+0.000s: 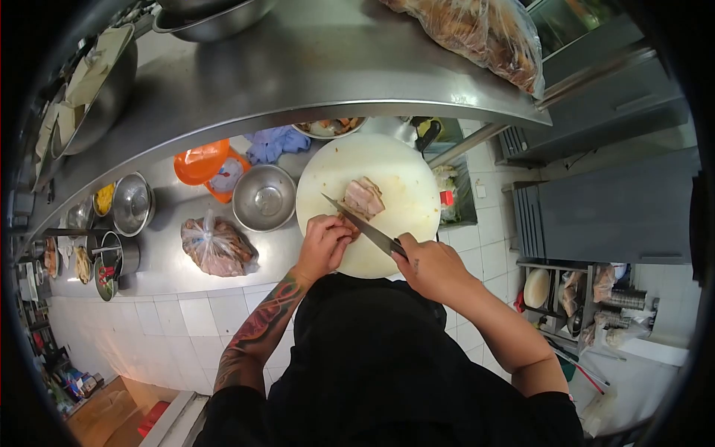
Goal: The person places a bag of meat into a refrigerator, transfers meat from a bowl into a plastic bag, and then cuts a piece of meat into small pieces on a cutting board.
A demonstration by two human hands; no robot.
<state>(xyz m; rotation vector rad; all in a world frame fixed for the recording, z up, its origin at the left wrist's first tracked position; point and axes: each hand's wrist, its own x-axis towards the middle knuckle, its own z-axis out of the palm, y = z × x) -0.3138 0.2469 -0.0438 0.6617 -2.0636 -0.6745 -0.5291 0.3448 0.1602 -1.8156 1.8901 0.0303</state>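
A round white cutting board (411, 167) lies under both hands. Near its middle sits a sliced piece of cooked meat (363, 197), pale with browned edges. My right hand (436, 270) is closed around the handle of a kitchen knife (370, 231), whose blade points up and left across the board, between the sliced meat and my other hand. My left hand (325, 244) has its fingers curled over a smaller piece of meat (349, 224) just beside the blade. Its fingertips partly hide that piece.
Left of the board stand a steel bowl (264, 198), a tied plastic bag (217, 247) of food, an orange container (201, 162) and a blue cloth (275, 144). A steel shelf (313, 67) overhangs the far side, bearing a large bag of food (480, 37).
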